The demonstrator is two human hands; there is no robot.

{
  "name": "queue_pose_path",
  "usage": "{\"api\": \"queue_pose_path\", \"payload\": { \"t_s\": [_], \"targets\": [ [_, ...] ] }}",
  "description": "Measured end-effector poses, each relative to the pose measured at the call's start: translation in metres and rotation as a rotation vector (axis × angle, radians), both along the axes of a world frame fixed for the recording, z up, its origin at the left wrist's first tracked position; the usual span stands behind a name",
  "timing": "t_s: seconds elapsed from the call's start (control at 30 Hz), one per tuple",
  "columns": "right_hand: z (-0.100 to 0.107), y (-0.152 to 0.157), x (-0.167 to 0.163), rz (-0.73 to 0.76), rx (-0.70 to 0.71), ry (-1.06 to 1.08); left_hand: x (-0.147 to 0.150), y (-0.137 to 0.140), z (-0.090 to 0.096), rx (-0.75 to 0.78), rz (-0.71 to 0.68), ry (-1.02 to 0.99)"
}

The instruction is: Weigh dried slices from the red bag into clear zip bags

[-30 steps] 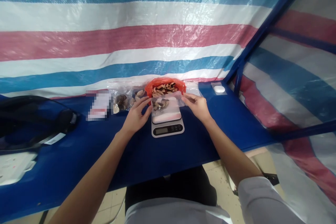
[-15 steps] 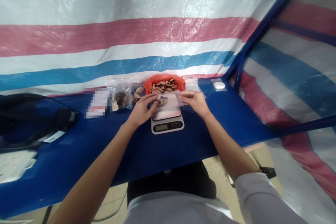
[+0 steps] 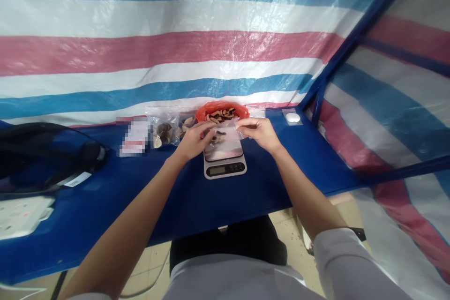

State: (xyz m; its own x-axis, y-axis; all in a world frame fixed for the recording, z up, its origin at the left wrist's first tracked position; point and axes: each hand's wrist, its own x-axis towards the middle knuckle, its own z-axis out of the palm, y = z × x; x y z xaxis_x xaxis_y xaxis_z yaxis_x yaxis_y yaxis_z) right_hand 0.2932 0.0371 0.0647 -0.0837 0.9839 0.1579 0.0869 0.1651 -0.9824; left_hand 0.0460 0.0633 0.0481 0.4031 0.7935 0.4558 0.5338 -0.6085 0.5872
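Between my hands is a clear plastic zip bag with a few dried brown slices in it, held above a white digital kitchen scale. My left hand grips the bag's left side, fingers curled at the slices. My right hand pinches the bag's right end between thumb and fingers. Just behind is a red plastic bag, open at the top and full of similar dried slices. The scale's display cannot be read.
Left of the scale lie filled clear bags and a blurred-out white packet. A black strapped item and a white power strip sit far left. On the right, a white round object rests on a small clear bag. Striped sheeting hangs behind the blue table.
My right hand has shifted slightly left, and the bag's right end has come with it. The left hand still holds the bag over the scale. The view has shifted a little.
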Motion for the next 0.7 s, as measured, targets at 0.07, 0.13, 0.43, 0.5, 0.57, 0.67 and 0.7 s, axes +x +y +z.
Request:
{"api": "queue_pose_path", "payload": {
  "t_s": [0.07,0.13,0.43,0.5,0.57,0.67,0.7],
  "targets": [
    [0.011,0.003,-0.002,0.042,0.082,-0.057,0.005,0.007,0.009,-0.082,-0.003,-0.035],
    [0.021,0.008,-0.004,0.096,0.143,-0.098,0.011,0.012,0.019,-0.223,-0.01,-0.095],
    [0.046,0.028,-0.002,0.207,0.295,-0.218,0.027,0.019,0.045,-0.63,-0.077,-0.397],
    [0.048,0.03,-0.001,0.212,0.309,-0.214,0.027,0.021,0.041,-0.636,-0.122,-0.438],
    [0.048,0.03,0.001,0.208,0.319,-0.206,0.027,0.021,0.035,-0.621,-0.138,-0.484],
    [0.043,0.031,0.005,0.158,0.314,-0.172,0.031,0.017,0.026,-0.601,-0.111,-0.614],
    [0.04,0.031,0.007,0.129,0.312,-0.151,0.033,0.015,0.024,-0.604,-0.092,-0.674]
  ]
}}
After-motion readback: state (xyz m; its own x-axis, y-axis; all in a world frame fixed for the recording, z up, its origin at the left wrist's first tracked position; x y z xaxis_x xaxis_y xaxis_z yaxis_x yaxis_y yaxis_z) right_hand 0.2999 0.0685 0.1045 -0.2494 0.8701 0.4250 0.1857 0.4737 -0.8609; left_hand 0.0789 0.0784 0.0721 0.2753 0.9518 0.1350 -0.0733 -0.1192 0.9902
